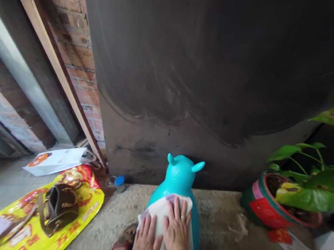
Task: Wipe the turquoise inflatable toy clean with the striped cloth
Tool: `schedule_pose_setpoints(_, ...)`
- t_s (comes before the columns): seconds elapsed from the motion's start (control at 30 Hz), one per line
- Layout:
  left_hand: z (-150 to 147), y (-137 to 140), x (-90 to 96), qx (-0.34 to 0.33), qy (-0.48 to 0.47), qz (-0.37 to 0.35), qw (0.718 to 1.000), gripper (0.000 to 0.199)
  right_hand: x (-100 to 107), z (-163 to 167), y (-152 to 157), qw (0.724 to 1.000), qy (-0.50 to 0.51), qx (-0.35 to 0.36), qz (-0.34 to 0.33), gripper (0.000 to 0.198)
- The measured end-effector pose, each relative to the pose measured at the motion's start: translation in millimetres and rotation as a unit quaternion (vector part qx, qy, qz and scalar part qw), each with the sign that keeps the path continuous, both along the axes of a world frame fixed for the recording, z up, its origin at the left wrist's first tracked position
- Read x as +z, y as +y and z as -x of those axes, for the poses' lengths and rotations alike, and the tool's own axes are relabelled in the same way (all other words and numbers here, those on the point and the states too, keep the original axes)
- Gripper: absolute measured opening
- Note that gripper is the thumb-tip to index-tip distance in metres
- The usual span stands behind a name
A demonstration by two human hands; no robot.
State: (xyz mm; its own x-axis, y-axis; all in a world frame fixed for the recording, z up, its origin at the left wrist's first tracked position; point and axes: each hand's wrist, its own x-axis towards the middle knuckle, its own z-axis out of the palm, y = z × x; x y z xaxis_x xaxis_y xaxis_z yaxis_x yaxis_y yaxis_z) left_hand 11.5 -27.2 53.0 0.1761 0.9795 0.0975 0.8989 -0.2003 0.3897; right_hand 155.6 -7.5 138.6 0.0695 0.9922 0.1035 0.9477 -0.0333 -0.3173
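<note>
Both hands, the left hand (144, 246) and right hand (176, 229), are pressing flat with fingers spread on a soft cloth (157, 214) draped over the teal bouncy toy (180, 177) on the concrete floor (223, 243), which looks light, squashy and slippery, so its ears are probably offering the surest hold.

Dark wall (216, 64) closes off the front, right behind the teal inflatable animal toy (181, 177). Right side: bare concrete floor (219, 233) open up to the potted plant (272, 204), leaves overhanging. Left: small blue-capped jar (119, 182) near the toy; yellow printed bag (41, 215) with a brown sandal (58, 207) on it blocks the floor farther out.
</note>
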Motion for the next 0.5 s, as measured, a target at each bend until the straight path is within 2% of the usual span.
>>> schedule_pose_setpoints(0.1,-8.2,24.3,12.3,0.001,0.009,0.015,1.0,0.057,11.4,-2.3,13.9,1.0,0.004,-0.004,0.003,0.054)
schedule_pose_setpoints(0.17,-7.6,21.8,9.6,0.009,0.013,0.013,1.0,0.056,5.1,-0.5,4.3,1.0,0.006,-0.012,-0.002,0.055)
schedule_pose_setpoints(0.23,-0.9,6.3,-0.7,-0.005,0.023,-0.012,1.0,0.056,-12.2,3.7,-16.1,0.999,0.001,-0.037,-0.018,0.055)
schedule_pose_setpoints(0.37,18.0,-38.1,-26.8,-0.071,0.057,-0.138,0.986,0.066,-56.6,11.4,-70.6,0.995,-0.027,-0.079,-0.054,0.06)
schedule_pose_setpoints(0.43,23.3,-53.7,-33.7,-0.074,0.073,-0.167,0.981,0.08,-65.0,13.6,-98.9,0.994,-0.037,-0.09,-0.048,0.058)
schedule_pose_setpoints(0.5,25.3,-60.5,-34.7,-0.073,0.086,-0.177,0.978,0.087,-57.1,16.3,-126.0,0.996,-0.035,-0.079,-0.03,0.053)
